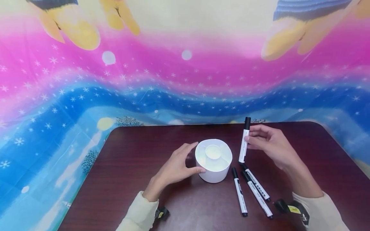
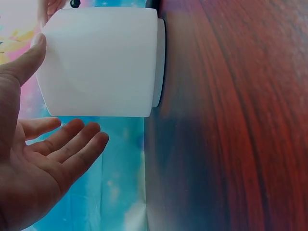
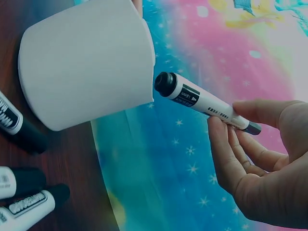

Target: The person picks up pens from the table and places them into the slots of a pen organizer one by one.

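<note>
A white round container (image 1: 214, 175) with a small cup-like ring (image 1: 213, 152) inside stands upright on the table. My left hand (image 1: 177, 163) is around its left side, thumb touching the front wall near the rim and relaxed fingers beside it, as the left wrist view (image 2: 53, 163) also shows. To the right of the container, my right hand (image 1: 273, 142) pinches a white marker (image 1: 243, 146) with thumb and fingertips. That marker is nearly upright, black cap at the top. In the right wrist view, its lower black end (image 3: 166, 84) is beside the container wall (image 3: 91, 67), apart from it.
Three more black-capped markers lie on the dark wooden table (image 1: 138, 154), one (image 1: 240, 195) alone and two (image 1: 260, 199) side by side, right of the container. A colourful printed cloth (image 1: 162, 77) hangs behind the table's far edge.
</note>
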A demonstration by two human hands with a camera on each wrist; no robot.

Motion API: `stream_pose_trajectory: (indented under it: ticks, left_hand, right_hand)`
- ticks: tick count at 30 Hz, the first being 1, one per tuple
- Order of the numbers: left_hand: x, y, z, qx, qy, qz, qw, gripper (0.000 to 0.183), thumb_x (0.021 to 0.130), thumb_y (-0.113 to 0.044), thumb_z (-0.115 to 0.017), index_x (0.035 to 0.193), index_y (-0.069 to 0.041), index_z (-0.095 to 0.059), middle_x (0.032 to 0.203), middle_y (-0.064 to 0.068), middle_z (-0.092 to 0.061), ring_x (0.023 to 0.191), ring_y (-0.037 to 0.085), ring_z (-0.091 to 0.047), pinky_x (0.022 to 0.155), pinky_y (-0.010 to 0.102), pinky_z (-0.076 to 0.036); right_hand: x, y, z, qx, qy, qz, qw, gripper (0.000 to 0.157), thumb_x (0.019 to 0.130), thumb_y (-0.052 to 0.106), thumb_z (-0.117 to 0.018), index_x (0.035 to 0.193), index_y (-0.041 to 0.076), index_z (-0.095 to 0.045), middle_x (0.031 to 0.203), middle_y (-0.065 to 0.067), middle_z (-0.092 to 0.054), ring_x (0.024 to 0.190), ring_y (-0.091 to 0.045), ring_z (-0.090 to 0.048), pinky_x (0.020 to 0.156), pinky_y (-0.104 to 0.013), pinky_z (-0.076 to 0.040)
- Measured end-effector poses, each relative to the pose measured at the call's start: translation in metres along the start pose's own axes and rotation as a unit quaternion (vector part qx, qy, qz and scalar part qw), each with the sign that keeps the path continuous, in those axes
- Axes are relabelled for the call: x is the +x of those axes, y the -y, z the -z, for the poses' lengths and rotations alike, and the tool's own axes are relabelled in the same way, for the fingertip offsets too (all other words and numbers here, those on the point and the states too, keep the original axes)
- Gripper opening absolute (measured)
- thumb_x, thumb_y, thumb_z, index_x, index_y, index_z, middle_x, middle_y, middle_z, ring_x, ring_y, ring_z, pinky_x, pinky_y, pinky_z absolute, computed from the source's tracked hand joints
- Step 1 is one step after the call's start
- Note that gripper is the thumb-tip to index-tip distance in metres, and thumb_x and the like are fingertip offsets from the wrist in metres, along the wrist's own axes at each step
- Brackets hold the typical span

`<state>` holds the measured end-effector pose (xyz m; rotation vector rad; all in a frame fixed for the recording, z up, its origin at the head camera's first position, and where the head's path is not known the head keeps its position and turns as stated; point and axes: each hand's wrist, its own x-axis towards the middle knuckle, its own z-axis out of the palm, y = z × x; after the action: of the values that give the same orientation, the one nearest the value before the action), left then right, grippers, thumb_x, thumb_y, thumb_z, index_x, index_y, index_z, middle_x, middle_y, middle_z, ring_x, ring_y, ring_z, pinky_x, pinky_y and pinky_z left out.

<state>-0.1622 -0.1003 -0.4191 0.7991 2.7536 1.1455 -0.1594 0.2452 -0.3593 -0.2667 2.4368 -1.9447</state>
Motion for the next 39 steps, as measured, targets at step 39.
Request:
stream_pose_trajectory:
  ticks: [39]
  left_hand:
    - [-0.001,-0.001,-0.001,-0.021,0.001,0.013,0.9997,0.093,0.085,-0.047,-0.091,0.162,-0.020,-0.047,0.136,0.000,-0.064,0.119,0.020,-0.070,0.102,0.041,-0.062]
  right_hand:
    - [0.012,-0.013,-0.038,-0.010,-0.028,0.001,1.000,0.044,0.104,0.015,-0.071,0.136,-0.013,-0.058,0.103,0.008,-0.071,0.092,-0.002,-0.075,0.083,-0.026,-0.066]
